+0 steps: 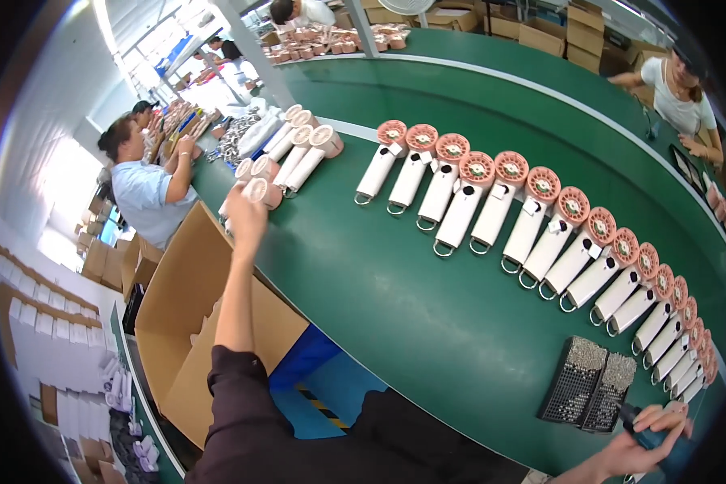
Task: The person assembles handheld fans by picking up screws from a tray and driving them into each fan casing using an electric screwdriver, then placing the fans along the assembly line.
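At the left part of the bench, my left hand (247, 211) is closed round one of the grouped white and pink handheld fans (323, 145); the back of my hand partly hides its fingers. My right hand (645, 442), at the lower right, grips a dark teal power screwdriver (657, 444) with a black front end. Beside that hand lies a black tray (569, 395) holding many small metal screws. A long slanting row of handheld fans (458, 216) lies across the bench, their pink slotted heads on the far side and metal loops on the near side.
The green bench (363, 298) curves across the view. An open cardboard box (177, 315) stands against its near left edge, by a blue bin (302, 359). A person in light blue (149, 181) works at the left, another in white (673, 97) across the bench.
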`<action>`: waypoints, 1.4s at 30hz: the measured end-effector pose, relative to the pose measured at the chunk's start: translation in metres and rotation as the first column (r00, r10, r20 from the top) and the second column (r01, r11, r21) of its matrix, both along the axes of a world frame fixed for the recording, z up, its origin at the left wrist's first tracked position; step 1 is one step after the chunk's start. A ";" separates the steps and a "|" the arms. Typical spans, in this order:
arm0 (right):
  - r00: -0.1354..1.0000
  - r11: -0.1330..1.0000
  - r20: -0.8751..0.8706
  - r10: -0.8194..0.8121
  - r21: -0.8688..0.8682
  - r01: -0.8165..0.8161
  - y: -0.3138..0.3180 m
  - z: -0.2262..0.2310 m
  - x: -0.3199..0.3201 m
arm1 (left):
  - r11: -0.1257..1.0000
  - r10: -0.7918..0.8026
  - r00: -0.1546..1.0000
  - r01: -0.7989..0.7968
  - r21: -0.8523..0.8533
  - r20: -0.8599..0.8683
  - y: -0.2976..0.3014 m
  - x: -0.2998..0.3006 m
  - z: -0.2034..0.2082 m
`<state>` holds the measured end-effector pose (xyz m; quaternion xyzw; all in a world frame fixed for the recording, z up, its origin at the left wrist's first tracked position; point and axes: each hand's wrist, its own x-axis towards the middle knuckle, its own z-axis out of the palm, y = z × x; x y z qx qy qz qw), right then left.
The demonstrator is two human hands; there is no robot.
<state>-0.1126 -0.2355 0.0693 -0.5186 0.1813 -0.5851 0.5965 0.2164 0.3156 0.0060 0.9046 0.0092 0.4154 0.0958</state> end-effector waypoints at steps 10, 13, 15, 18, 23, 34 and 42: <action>0.976 0.963 0.134 0.174 -0.229 -0.141 -0.005 -0.018 0.037 | 0.866 -0.211 -0.326 0.376 -0.331 -0.922 -0.072 -0.193 0.010; 0.983 0.982 0.134 0.129 -0.152 -0.108 -0.018 -0.037 0.038 | 0.794 -0.161 -0.953 0.029 -0.607 -0.256 -0.024 -0.242 -0.081; 0.991 0.991 0.110 0.079 -0.112 -0.066 -0.017 -0.038 0.030 | 0.794 -0.094 -0.970 0.062 -0.604 -0.223 -0.024 -0.225 -0.084; 0.991 0.991 0.118 0.066 -0.120 -0.051 -0.018 -0.035 0.030 | 0.797 -0.022 -0.982 0.096 -0.596 -0.188 -0.028 -0.207 -0.085; 0.993 0.996 0.114 0.016 -0.091 -0.006 -0.018 -0.031 0.027 | 0.791 0.066 -0.987 0.139 -0.596 -0.144 -0.046 -0.183 -0.087; 0.991 0.999 0.132 0.003 -0.033 0.001 -0.020 -0.026 0.031 | 0.758 0.197 -0.980 0.169 -0.630 -0.026 -0.103 -0.157 -0.102; 0.989 0.996 0.121 0.086 -0.003 -0.086 -0.005 -0.035 0.042 | 0.766 0.056 -0.992 -0.032 -0.643 0.117 -0.112 -0.212 -0.107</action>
